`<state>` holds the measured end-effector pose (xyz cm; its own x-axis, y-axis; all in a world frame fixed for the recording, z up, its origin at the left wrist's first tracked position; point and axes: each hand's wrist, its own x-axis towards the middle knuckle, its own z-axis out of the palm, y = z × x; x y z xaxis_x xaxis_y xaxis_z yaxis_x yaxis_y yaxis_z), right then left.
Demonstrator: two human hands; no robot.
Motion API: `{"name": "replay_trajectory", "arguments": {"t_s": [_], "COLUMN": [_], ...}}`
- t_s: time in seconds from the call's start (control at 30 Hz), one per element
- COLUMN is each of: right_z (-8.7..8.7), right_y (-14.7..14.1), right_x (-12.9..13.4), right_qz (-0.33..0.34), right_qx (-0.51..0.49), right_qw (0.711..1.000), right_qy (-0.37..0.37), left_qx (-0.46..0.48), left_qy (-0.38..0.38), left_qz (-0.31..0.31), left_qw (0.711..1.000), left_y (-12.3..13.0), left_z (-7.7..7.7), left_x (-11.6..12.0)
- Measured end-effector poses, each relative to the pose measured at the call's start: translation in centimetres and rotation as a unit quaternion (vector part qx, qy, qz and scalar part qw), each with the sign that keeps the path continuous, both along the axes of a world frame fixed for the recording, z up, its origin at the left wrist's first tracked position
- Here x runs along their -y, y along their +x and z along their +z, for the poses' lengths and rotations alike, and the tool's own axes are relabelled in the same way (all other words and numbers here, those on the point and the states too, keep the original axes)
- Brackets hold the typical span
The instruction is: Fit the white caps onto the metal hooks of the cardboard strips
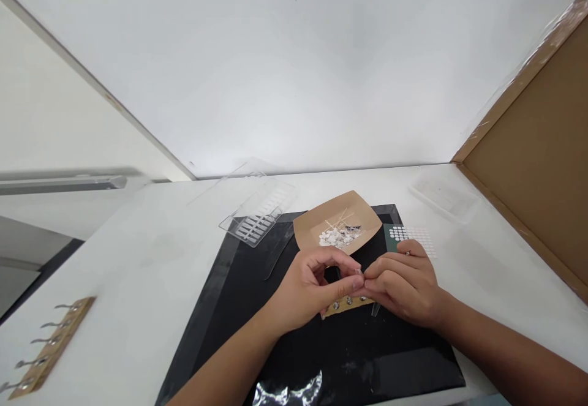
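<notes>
Over a black mat (248, 283), my two hands meet at the fingertips. Thumb and index finger of my left hand (316, 283) pinch a small clear piece (358, 273). My right hand (404, 280) is closed, its fingertips pressed against the same spot; whatever it grips there is too small to make out. Beneath the hands lies a wooden strip (342, 307) with round metal parts, mostly hidden. A clear pointed piece (375, 309) sticks out below my right hand. Just behind, a brown paper tray (312, 219) holds white discs and thin clear sticks.
Clear plastic trays (257, 216) lie at the back left, another clear plastic piece (443, 198) at the back right. A sheet of white dots (413, 234) is beside my right hand. A wooden strip with metal hooks (55, 345) rests at the left. Cardboard (533, 136) stands at the right.
</notes>
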<state>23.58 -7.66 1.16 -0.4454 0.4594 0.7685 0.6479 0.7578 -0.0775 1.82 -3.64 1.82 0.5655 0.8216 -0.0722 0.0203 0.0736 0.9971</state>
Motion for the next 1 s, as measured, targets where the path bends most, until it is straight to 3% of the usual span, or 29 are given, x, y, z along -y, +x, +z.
{"name": "replay_trajectory", "arguments": {"t_s": [0.37,0.63,0.83,1.0], "right_z": [-1.2,-1.1,-1.6,-1.9], "right_y": [-0.3,-0.9,-0.9,-0.8], "right_x": [-0.3,-0.3,-0.3,-0.2], "right_qz": [-0.001,0.001,0.022,0.013], "right_qx": [-0.073,-0.094,-0.104,-0.088], "right_qw": [0.997,0.991,0.991,0.993], "right_qy": [-0.039,-0.092,-0.079,-0.080], "left_qx": [0.014,-0.017,-0.049,-0.093], "left_qy": [-0.015,-0.017,-0.025,0.065], "left_qz": [-0.013,-0.009,-0.031,-0.022], "left_qw": [1.000,1.000,0.998,0.993], "left_y": [-0.1,-0.5,-0.8,-1.4], "left_z": [-0.3,-0.2,-0.1,0.3], "left_x": [-0.1,-0.6,-0.8,-1.2]}}
